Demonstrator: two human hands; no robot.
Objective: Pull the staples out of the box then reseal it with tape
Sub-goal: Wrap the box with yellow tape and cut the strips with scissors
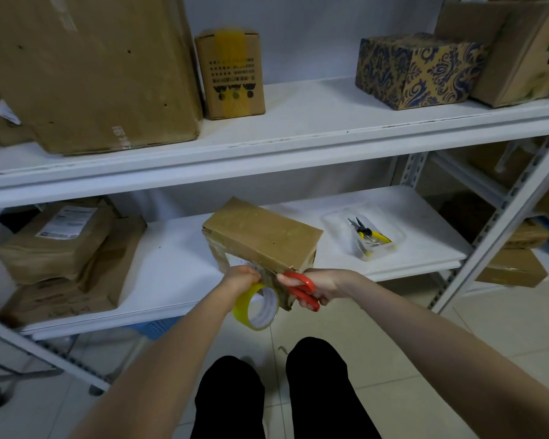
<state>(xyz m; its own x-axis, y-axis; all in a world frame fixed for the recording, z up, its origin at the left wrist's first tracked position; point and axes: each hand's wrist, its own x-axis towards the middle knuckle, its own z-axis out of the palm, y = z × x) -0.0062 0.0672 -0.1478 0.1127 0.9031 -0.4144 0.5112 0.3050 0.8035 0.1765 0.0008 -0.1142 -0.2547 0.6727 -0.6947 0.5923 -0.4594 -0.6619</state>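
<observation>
A stack of flattened cartons (61,248) is lying at the left of the lower shelf (178,274). The left hand (240,277) is gripping a yellowish tape roll (255,307), fingers curled, at the near corner of the cardboard box (260,236), which is sitting mid-shelf at the front edge. The right hand (325,285) is clasping red scissors (303,291) beside that corner. Farther right, yellow-handled pliers (370,236) are resting in a clear tray (336,223).

Shows matt brown cardboard, scuffed and creased, on the box (260,236). At its 6 o'clock: tape roll (256,307) of glossy translucent yellow film on a white core; scissors (302,282) with glossy red plastic handles. At 3 o'clock: clear plastic tray (338,221), pliers (370,236) with yellow grips. Beneath: smooth matt white shelf board (171,274).
</observation>
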